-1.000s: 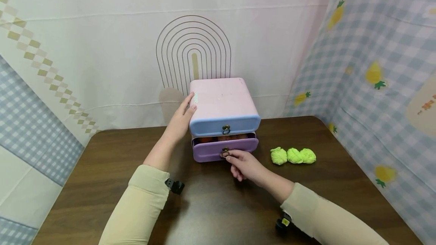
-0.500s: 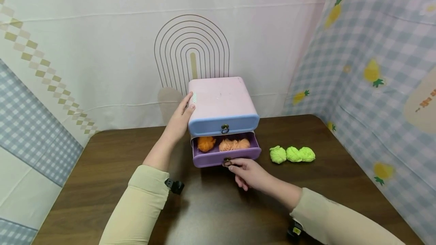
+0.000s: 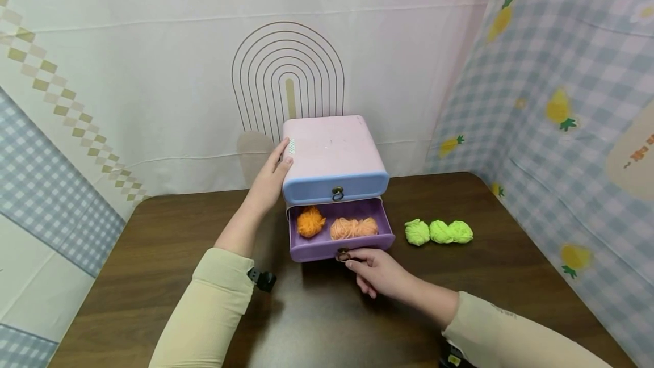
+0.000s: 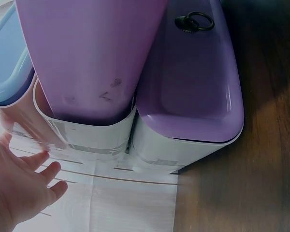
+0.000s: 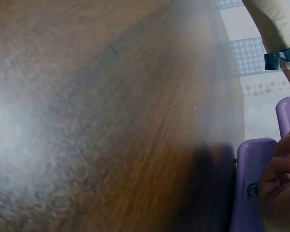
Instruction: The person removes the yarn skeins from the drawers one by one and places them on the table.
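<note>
A pink-topped drawer unit (image 3: 332, 143) stands at the back of the table, its blue top drawer (image 3: 306, 191) closed. Below it, a purple drawer (image 3: 311, 253) is pulled well out, with an orange yarn ball (image 3: 310, 221) and a peach yarn skein (image 3: 353, 229) inside. My right hand (image 3: 380, 274) pinches the ring handle (image 3: 343, 256) on that drawer's front. On the unit's upper left edge rests my left hand (image 3: 267, 183), fingers extended along the side. The left wrist view also shows a closed lower purple drawer (image 4: 191, 82) with its own ring.
Two bright green yarn pieces, a small ball (image 3: 417, 233) and a twisted skein (image 3: 451, 232), lie on the brown table (image 3: 168, 277) right of the unit. A white printed cloth (image 3: 168, 84) hangs close behind, and a checked cloth (image 3: 572, 146) borders the right side.
The purple drawer has slid out towards me with my right hand on its ring, bringing the orange and peach yarn into full view. My left hand stays on the unit.
</note>
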